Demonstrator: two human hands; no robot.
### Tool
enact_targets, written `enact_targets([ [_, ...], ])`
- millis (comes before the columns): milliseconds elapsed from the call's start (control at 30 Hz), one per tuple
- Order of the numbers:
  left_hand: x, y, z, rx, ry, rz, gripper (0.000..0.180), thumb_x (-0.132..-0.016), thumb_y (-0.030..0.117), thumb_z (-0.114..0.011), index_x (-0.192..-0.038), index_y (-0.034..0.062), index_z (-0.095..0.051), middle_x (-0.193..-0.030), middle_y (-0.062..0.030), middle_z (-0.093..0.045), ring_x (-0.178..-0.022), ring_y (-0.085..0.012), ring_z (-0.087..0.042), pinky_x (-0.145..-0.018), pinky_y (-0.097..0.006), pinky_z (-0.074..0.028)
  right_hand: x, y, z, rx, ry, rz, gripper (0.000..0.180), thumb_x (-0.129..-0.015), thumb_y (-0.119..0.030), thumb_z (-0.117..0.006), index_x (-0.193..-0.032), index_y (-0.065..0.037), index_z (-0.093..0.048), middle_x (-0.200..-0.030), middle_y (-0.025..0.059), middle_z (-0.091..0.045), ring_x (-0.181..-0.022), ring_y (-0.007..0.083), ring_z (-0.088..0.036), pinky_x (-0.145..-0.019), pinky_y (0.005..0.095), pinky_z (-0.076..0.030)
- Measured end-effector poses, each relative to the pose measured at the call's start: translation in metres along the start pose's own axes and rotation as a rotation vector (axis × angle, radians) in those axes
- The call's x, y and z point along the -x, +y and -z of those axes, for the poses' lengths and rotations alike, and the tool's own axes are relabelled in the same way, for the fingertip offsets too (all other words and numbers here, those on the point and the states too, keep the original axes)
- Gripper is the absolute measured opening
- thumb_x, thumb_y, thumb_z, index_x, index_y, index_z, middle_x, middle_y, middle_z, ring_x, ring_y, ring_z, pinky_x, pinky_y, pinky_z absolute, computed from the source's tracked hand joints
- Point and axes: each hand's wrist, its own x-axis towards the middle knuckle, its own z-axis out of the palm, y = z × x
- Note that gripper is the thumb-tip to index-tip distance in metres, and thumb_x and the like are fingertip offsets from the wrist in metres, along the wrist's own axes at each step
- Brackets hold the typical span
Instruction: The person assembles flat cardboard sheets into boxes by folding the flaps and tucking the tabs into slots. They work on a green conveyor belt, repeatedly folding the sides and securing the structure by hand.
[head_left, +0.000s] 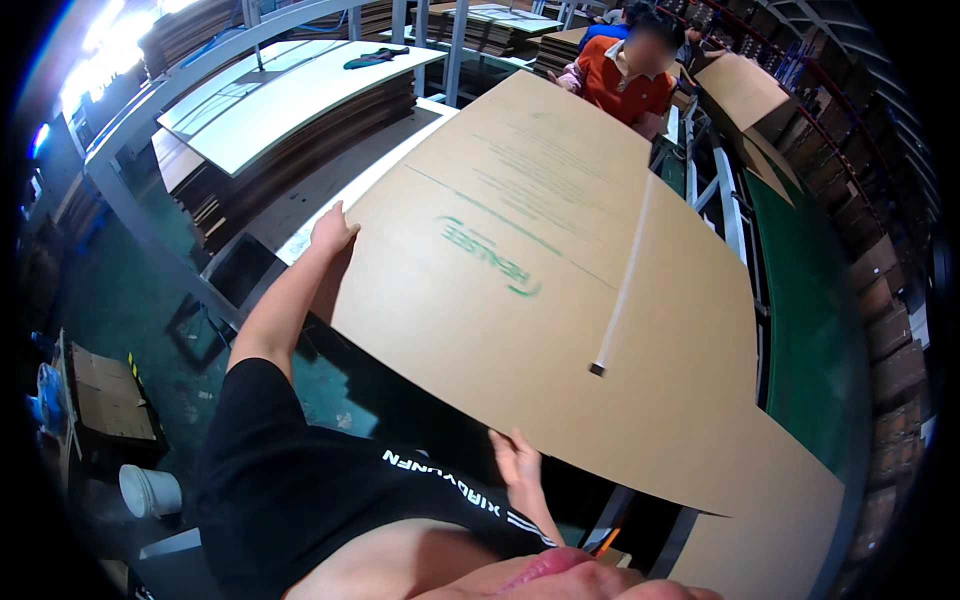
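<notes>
A large flat cardboard carton (450, 320), brown with green print, spans the middle of the view. A pale strip (632, 270) with a dark end runs along its top. My left hand (334, 230) grips the carton's left edge, arm stretched out, with some fingers hidden by the board. At the near edge, my right hand (518, 462) holds the carton with its fingertips at the rim; part of its grip is hidden beneath. Across the carton stands a person in an orange shirt (612, 78), hands close to the far edge.
White panels (300, 95) lie stacked on the left, a dark tool (376, 58) on top. A metal frame (135, 215) curves around them. To the right runs a green conveyor belt (800, 300), with a cardboard box (745, 90) at its far end. A white bucket (150, 491) stands lower left.
</notes>
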Motion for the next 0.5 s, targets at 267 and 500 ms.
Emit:
enact_targets([
  [267, 0.206, 0.107, -0.106, 0.317, -0.684, -1.016, 0.048, -0.075, 0.023, -0.067, -0.120, 0.0065, -0.059, -0.125, -0.0202, -0.056, -0.122, -0.0392, -0.049, -0.105, -0.044, -0.040, -0.097, 0.127, -0.016, 0.542, -0.127, -0.685, 0.033, -0.101, -0.028, -0.050, -0.123, -0.003, -0.051, -0.113, 0.0169, -0.064, -0.097, 0.0282, -0.067, -0.082, 0.0401, -0.058],
  [500, 0.268, 0.125, -0.143, 0.156, -0.639, -1.033, 0.039, -0.068, 0.020, -0.078, -0.101, 0.0073, -0.062, -0.132, -0.0128, -0.052, -0.131, -0.0345, -0.043, -0.106, -0.043, -0.039, -0.025, 0.005, 0.118, 0.409, 0.260, -0.559, 0.037, -0.094, -0.006, -0.049, -0.130, 0.003, -0.048, -0.114, 0.0230, -0.063, -0.093, 0.0334, -0.067, -0.081, 0.0424, -0.059],
])
